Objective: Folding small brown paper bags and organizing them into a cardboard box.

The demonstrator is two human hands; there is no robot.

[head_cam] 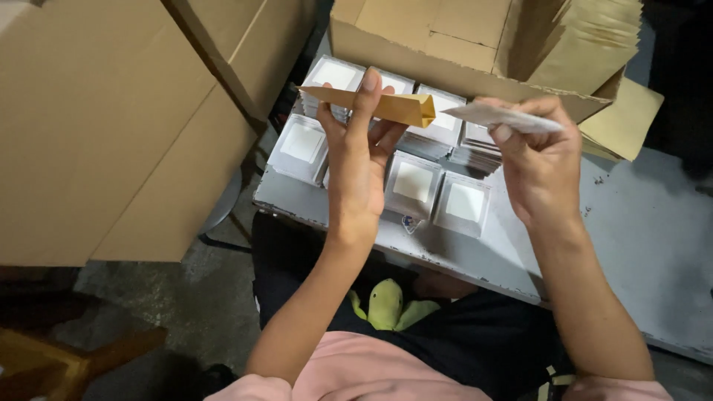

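1. Left hand is raised over the bench, fingers pinched on a brown paper envelope held edge-on, its open mouth toward 3 o'clock.
2. Right hand is closed on a flat white packet, thumb on top; the packet's tip points at 9 o'clock and sits just beside the envelope mouth, not yet inside as far as I can tell.
3. Step in hand, by my reading: feeding the packet into the envelope, at the lining-up stage.
4. Next move calls for the mouth kept spread, the packet level with it, then a straight slide toward 9 o'clock; a tilt would likely catch the paper edge.
5. Below the hands, at 6 o'clock from the envelope, stacks of white square packets lie in rows on the bench.
6. At 12 o'clock, a cardboard box holds more brown envelopes standing on edge.
7. A large carton stands at 9 o'clock, off the bench.
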